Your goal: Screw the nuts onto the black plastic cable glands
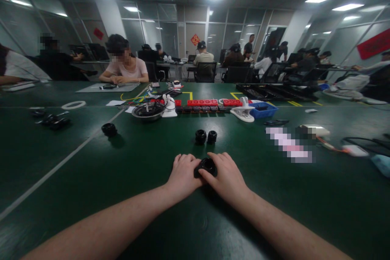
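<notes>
A black cylindrical fitting [206,165] with a round opening on top is held between my two hands, low over the green table. My left hand [183,174] closes on its left side, though the thumb is mostly hidden. On the other side, my right hand [228,174] grips it with the thumb in front and the fingers behind. Just beyond my hands stand two similar pieces, a larger black fitting [200,137] and a smaller black fitting [212,137]. Farther left sits another black fitting [109,130].
A metal bowl [148,117] of black parts, a white clamp [243,110], a row of red blocks [202,102] and a blue bin [264,109] line the middle. Black parts [53,121] lie left; wired items [315,131] lie right. A person [128,67] sits opposite.
</notes>
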Available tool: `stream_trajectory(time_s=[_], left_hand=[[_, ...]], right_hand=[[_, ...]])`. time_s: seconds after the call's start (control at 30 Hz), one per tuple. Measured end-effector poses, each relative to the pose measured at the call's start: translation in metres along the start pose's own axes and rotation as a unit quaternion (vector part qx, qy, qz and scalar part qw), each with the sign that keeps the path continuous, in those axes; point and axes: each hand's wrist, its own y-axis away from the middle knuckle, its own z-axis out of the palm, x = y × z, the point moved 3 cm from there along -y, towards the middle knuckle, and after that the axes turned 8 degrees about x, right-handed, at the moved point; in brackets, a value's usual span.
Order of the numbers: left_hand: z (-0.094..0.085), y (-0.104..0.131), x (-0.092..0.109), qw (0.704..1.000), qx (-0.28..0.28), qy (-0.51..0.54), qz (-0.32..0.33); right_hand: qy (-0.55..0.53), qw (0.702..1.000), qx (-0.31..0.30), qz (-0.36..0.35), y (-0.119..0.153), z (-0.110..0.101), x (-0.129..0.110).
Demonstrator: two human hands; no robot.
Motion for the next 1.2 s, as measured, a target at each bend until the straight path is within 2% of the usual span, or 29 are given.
stream_trajectory(time_s=[0.47, 0.87, 1.2], left_hand=[[0.001, -0.001, 0.001, 1.000, -0.009, -0.004, -0.006], [0.002, 0.001, 0.002, 1.000, -0.018, -0.004, -0.002], [0.005, 0.002, -0.001, 1.000, -0.001, 0.006, 0.016]], right_hand=[[0.003, 1.000, -0.009, -0.023, -0.002, -0.004, -0.005], [-0.037, 0.995, -0.038, -0.081, 0.000, -0.002, -0.011], [-0.049, 0.990, -0.009, -0.132, 0.008, -0.006, -0.019]])
